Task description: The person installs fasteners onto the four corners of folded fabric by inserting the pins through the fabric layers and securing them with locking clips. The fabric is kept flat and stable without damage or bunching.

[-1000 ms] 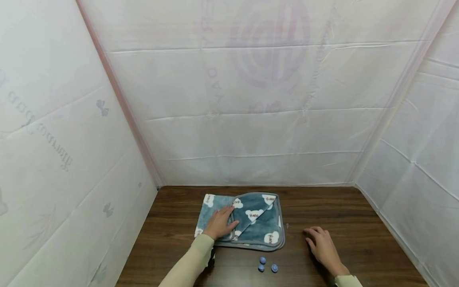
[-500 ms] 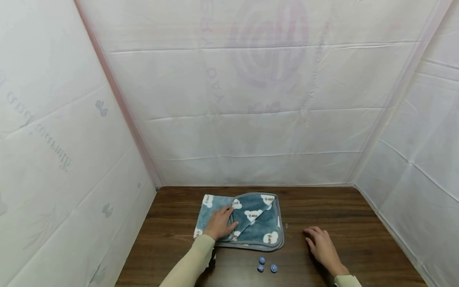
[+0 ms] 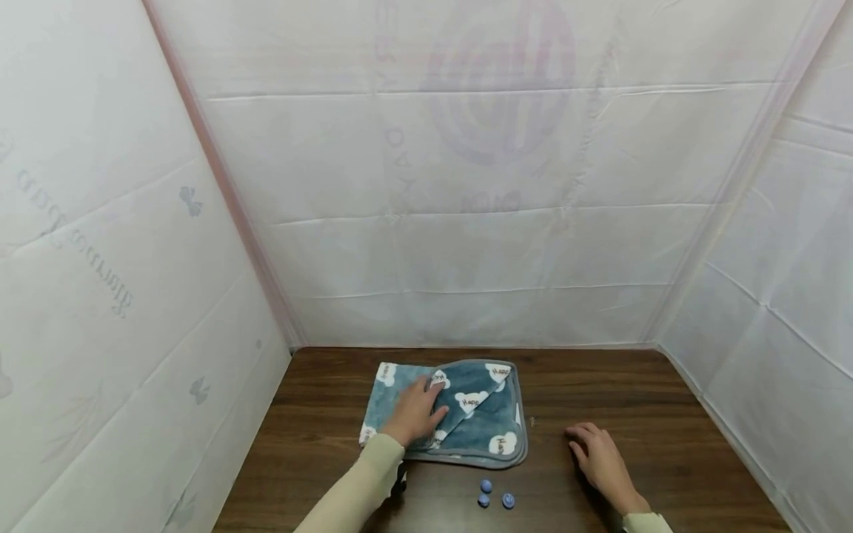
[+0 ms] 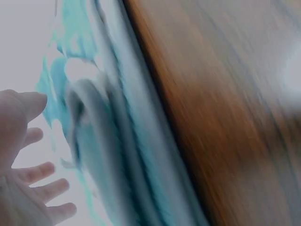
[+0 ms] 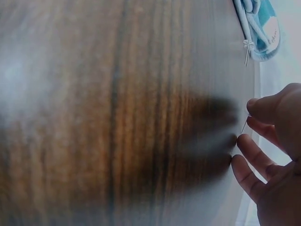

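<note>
A folded teal blanket with white bear-head patches and grey binding lies on the table. Over its left part is my left hand, fingers spread and holding nothing; whether the fingertips touch the cloth I cannot tell. The left wrist view shows the layered edges of the blanket beside that hand. My right hand rests on the table to the right, its fingers loosely bent. Near its fingertips the right wrist view shows a thin, needle-like line, unclear whether touched. Three small blue buttons lie in front of the blanket.
A small clear piece with a thin metal pin lies on the wooden table just right of the blanket. White sheeting walls off the back and both sides.
My left hand has shifted slightly to the right over the blanket. My right hand, the blanket and the buttons keep their places.
</note>
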`<state>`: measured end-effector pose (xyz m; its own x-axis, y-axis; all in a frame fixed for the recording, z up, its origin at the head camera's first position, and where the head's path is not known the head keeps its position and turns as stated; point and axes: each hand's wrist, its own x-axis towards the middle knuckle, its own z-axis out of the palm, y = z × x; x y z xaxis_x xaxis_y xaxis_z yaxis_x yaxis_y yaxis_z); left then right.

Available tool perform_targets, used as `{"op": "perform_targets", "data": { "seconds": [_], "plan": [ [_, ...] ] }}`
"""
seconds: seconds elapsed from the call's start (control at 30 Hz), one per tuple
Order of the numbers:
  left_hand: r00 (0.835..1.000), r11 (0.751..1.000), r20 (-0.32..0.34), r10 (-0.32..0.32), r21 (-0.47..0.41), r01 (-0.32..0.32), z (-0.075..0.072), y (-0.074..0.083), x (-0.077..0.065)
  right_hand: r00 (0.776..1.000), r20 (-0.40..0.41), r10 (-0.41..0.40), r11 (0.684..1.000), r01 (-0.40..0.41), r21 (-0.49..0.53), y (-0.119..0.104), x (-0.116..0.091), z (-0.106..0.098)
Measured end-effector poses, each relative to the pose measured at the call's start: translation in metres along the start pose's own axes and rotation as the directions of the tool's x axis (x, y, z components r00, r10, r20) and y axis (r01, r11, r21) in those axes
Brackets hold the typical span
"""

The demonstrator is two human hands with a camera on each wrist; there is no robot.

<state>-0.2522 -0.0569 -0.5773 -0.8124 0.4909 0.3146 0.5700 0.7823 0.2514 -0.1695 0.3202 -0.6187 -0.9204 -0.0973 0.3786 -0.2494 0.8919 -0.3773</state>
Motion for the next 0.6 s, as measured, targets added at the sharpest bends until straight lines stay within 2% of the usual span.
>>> {"op": "perform_targets", "data": {
  "seconds": [0.17,0.33,0.47,0.53,0.6],
  "plan": [
    [0.985,0.990,-0.097,0.141,-0.010,-0.143,-0.002,0.021,0.007,0.999,-0.052,-0.011,1.000,0.010,-0.010,0.001,-0.003,0.001],
    [0.961,0.968,-0.118,0.251,0.052,-0.247,-0.001,0.041,0.011,0.991,-0.137,-0.009,1.000,0.007,-0.015,0.002,-0.004,0.000],
    [0.932,0.938,-0.105,0.346,0.047,-0.343,0.000,0.053,0.010,0.981,-0.196,-0.003,1.000,0.000,-0.015,0.004,-0.005,-0.002],
    [0.920,0.923,-0.076,0.385,0.011,-0.385,0.001,0.058,0.009,0.978,-0.208,0.000,1.000,-0.002,-0.012,0.005,-0.005,-0.002],
    [0.915,0.914,-0.032,0.402,-0.047,-0.403,0.003,0.062,0.006,0.977,-0.212,0.003,1.000,-0.004,-0.007,0.006,-0.005,-0.002]
  ]
}}
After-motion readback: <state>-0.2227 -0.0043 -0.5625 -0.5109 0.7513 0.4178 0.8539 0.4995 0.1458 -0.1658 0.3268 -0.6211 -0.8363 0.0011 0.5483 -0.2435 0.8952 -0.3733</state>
